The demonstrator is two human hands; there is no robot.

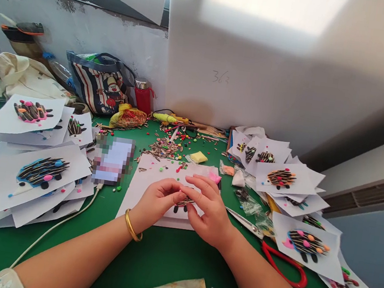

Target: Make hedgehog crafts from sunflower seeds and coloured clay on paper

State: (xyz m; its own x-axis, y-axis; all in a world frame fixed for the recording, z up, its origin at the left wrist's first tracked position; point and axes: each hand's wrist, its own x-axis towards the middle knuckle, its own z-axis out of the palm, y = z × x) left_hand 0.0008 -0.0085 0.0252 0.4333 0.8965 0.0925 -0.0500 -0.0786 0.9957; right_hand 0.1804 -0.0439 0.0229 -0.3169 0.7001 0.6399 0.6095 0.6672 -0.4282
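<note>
A sheet of white paper (131, 197) lies before me, bearing a dark animal picture of sunflower seeds (183, 203) with black clay feet; my hands cover much of it. Above it, my left hand (158, 201), with a gold bangle at the wrist, is closed in a pinch; whatever sits between its fingertips is too small to name. My right hand (209, 211) meets those fingertips with its index finger. Its fingers are stretched and slightly curved, with the thumb apart from the index finger. A pink clay lump (214, 177) rests at the paper's upper right.
Stacks of finished-looking seed pictures stand left (78, 166) and right (302, 176). Red-handled scissors (284, 266) lie beside my right forearm. A phone (114, 159) with a cable is at left. Loose seeds (165, 147), yellow clay (198, 157) and a red bottle (143, 96) are behind.
</note>
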